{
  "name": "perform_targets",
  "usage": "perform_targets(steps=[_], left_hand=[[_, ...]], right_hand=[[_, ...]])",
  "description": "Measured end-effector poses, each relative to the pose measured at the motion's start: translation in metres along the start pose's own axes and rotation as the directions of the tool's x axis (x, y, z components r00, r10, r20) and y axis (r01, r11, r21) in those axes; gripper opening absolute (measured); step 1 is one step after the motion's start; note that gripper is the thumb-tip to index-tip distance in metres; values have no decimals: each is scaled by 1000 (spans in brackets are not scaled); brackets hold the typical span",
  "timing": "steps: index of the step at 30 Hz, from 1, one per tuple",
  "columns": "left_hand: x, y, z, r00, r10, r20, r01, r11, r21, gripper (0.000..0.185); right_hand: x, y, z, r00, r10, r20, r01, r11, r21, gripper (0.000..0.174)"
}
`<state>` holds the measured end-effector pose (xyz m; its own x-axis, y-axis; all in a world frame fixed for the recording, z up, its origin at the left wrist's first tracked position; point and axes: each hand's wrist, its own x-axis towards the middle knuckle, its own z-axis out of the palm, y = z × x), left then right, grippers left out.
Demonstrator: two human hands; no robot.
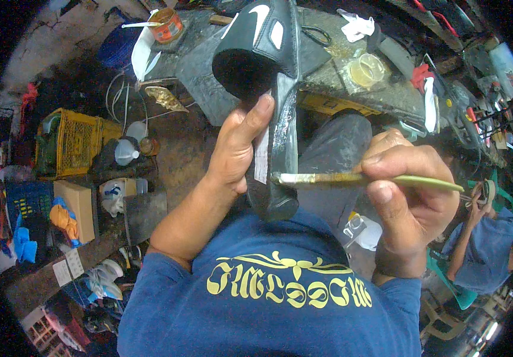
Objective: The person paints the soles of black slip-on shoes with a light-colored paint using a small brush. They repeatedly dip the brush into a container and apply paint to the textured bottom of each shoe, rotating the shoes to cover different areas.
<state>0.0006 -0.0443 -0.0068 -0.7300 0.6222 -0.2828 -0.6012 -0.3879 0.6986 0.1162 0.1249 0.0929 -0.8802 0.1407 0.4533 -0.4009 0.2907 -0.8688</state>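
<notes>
A black slide sandal [256, 35] with a white Nike swoosh stands on its heel end, strap uppermost, above my lap. My left hand [238, 143] grips it by the sole, thumb along the side edge. Part of that edge looks wet and glossy, and a whitish strip [261, 156] shows beside my thumb. My right hand [410, 187] pinches a slim green-handled brush [341, 179] between thumb and fingers. The brush's white-coated tip touches or nearly touches the sole's edge near the heel; exact contact is unclear.
On the worn bench ahead stand a tub of yellowish liquid [366, 70] and an orange-labelled can [167, 25] with a white-handled tool across it. A yellow crate [75, 143] and a cardboard box [74, 209] are at left. At right sits another person [484, 245] holding a shoe.
</notes>
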Motion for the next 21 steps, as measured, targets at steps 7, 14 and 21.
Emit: perform_targets(steps=[7, 14, 21], left_hand=[[-2, 3, 5, 1000, -21, 3, 21, 999, 44, 49], [-3, 11, 12, 980, -194, 35, 196, 980, -43, 48], [-5, 16, 17, 940, -299, 164, 313, 947, -67, 49]], right_hand=[[4, 2, -4, 994, -85, -70, 82, 996, -38, 31], [13, 6, -11, 952, -282, 120, 289, 956, -46, 32], [30, 4, -20, 873, -351, 340, 366, 930, 19, 31]])
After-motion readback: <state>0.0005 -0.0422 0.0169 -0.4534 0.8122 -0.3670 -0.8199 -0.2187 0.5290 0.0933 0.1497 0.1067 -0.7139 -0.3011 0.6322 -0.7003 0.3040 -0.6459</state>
